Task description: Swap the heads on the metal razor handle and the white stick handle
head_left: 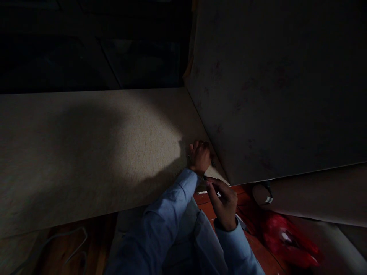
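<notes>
My left hand rests at the right end of a pale, crackle-patterned tabletop, close to the wall. Its fingers are curled, and shadow hides whatever they may hold. A small dark item shows just to the right of that hand. Lower and nearer to me, my right hand pinches a small dark thin object between thumb and forefinger, beside the left cuff. The object is too dim and small for me to tell its kind.
A wall with faint reddish flowers rises on the right. Dark window panes stand behind the table. Below right are a reddish floor, a red plastic bag and a dark cord with a white tag. A pale cable lies lower left.
</notes>
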Tool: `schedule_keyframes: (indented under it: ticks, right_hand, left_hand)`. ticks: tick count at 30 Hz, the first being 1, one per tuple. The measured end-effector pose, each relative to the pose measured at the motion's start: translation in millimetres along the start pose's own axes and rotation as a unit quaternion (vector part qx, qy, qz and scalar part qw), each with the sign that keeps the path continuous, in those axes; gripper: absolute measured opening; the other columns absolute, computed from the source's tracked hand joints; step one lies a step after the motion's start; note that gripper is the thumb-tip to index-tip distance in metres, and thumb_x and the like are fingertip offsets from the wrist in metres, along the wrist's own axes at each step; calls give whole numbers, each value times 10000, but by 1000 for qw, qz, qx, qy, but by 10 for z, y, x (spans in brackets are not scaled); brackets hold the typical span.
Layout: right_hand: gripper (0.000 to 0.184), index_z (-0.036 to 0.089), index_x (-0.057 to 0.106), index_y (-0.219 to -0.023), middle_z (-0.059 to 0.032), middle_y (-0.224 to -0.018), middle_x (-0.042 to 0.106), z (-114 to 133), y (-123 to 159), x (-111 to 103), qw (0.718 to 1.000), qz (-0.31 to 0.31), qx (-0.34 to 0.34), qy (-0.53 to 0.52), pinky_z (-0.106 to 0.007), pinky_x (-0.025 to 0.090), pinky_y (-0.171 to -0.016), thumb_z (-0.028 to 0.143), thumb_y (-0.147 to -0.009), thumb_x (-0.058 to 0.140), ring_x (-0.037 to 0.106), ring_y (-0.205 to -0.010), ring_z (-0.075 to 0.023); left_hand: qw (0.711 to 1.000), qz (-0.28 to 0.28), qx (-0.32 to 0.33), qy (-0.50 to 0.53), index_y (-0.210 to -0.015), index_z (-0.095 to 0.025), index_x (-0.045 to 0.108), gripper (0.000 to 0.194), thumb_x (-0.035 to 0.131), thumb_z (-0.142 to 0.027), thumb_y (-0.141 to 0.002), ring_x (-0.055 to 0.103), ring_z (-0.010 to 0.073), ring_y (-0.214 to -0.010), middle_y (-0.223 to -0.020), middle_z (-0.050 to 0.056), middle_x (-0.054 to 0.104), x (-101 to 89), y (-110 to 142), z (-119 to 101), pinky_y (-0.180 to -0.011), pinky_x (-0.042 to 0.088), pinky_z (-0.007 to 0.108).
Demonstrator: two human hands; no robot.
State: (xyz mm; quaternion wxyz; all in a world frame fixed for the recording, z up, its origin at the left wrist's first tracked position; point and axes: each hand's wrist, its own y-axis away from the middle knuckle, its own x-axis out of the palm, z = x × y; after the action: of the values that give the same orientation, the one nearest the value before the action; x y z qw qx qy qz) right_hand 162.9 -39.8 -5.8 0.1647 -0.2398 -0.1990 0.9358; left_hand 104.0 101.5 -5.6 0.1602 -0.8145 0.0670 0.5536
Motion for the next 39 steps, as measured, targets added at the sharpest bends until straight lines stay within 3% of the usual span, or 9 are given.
schedule_keyframes:
  ticks: [4, 8, 15, 21, 28, 31, 34, 36, 39]
  right_hand:
    - [103, 203, 748, -943, -36, -788, 758, 17, -37, 8, 1000, -10, 7, 2, -238, 494, -533, 238, -884, 671, 640, -591, -143]
    - [114, 197, 756, -929, -44, -796, 764, 16, -62, 1, 1000, -21, 11, 11, -242, 504, -545, 259, -880, 674, 666, -619, -156]
    - [134, 183, 757, -931, -27, -726, 748, -26, -66, 8, 999, -37, 31, 3, -223, 470, -491, 277, -878, 677, 617, -529, -130]
    - [157, 183, 762, -913, -41, -738, 757, 61, -77, 13, 999, -19, 40, 1, -233, 490, -498, 306, -875, 673, 646, -549, -148]
    - [166, 188, 755, -919, -64, -801, 757, 57, 5, 88, 997, -3, 69, -24, -269, 517, -555, 324, -875, 670, 671, -650, -181]
    - [173, 185, 745, -910, -59, -795, 733, 70, 11, 184, 995, -2, 86, -56, -272, 512, -575, 336, -876, 668, 656, -669, -178]
    - [164, 185, 730, -897, -51, -814, 696, 127, -32, 306, 991, -4, 90, -101, -275, 507, -617, 334, -880, 662, 642, -720, -174]
    - [157, 187, 721, -883, -42, -812, 665, 188, -82, 390, 989, 4, 87, -119, -274, 493, -628, 331, -882, 657, 622, -731, -167]
    - [154, 192, 710, -871, -24, -798, 617, 296, -175, 518, 987, 31, 79, -137, -267, 471, -617, 333, -885, 649, 591, -720, -154]
  left_hand:
    - [1000, -12, -1, 15, -1095, -188, 632, 299, 533, -419, -932, 504, 282, -1130, -1141, 125, 645, -96, 35, 64, -948, 381, 431]
    - [999, -15, -47, 18, -1152, -188, 612, 374, 503, -472, -935, 525, 289, -1132, -1157, 123, 656, -266, 236, 193, -942, 402, 421]
    - [990, 59, -129, 19, -1203, -141, 559, 498, 505, -540, -910, 637, 277, -979, -1027, 148, 695, -434, 698, 351, -795, 464, 342]
    - [984, 118, -130, 30, -1088, -185, 641, 317, 564, -421, -892, 669, 252, -964, -985, 125, 726, -455, 680, 355, -763, 469, 309]
    - [964, 53, -211, 150, -767, -196, 670, 112, 604, -279, -803, 683, 227, -744, -798, 95, 736, -491, 809, 601, -630, 433, 297]
    - [903, 31, -209, 374, -758, -182, 651, 131, 624, -308, -782, 664, 182, -701, -765, 59, 724, -513, 967, 821, -619, 445, 259]
    - [784, 56, -206, 584, -921, -152, 652, 303, 659, -416, -774, 626, 155, -606, -737, 57, 715, -589, 1157, 1010, -554, 448, 244]
    - [727, 52, -217, 650, -1016, -147, 636, 405, 692, -450, -752, 613, 152, -582, -728, 49, 709, -656, 1279, 1106, -535, 453, 247]
    - [679, 29, -223, 699, -979, -153, 616, 382, 720, -422, -728, 632, 159, -616, -792, 60, 716, -737, 1419, 1232, -547, 482, 261]
